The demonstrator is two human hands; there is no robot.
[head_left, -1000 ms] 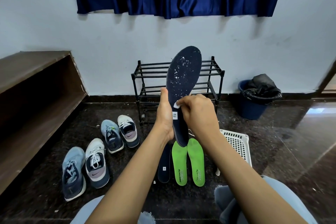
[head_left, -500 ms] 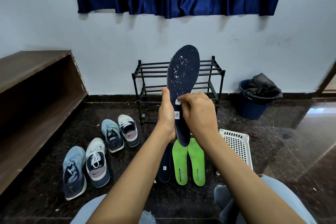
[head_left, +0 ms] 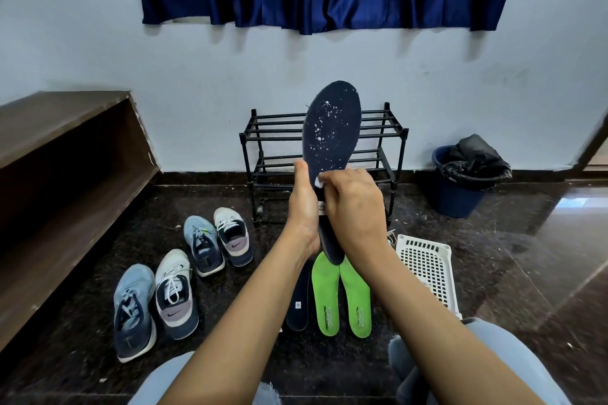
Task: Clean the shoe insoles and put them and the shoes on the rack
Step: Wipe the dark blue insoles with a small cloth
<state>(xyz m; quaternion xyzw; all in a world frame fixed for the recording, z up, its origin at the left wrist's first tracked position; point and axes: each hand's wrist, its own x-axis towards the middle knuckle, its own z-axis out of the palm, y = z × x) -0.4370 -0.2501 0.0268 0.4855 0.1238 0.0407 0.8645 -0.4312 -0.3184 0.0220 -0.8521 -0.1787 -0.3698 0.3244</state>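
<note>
Head view shows the navy insole (head_left: 332, 135) held upright in front of the rack (head_left: 276, 136), toe end up, overlapping both rack tiers. The left hand (head_left: 304, 210) grasps the insole at its lower half, thumb along the near edge. The right hand (head_left: 357, 212) pinches a small white pad (head_left: 318, 181) against the insole face, just below a scatter of white specks on the forefoot.

Step in hand, as judged: wiping this insole. Specks are present, so cleaning is judged incomplete. The next move calls for carrying the pad up over the speckled area with firm contact while the left hand braces the insole against bending.

On the floor, nearer than the rack, a second navy insole (head_left: 297, 302) and two green insoles (head_left: 325, 299) lie side by side. Two pairs of shoes (head_left: 202, 246) stand left of the rack. No shoe or insole is visible on the rack.

Limits of view:
- The pad is mostly covered by the right fingers; whether it is cloth or tissue cannot be told.
- The left fingers are hidden behind the insole.
- The white basket (head_left: 431, 270), right of the rack and nearer, is partly cut off by the right forearm; its contents are not visible.
</note>
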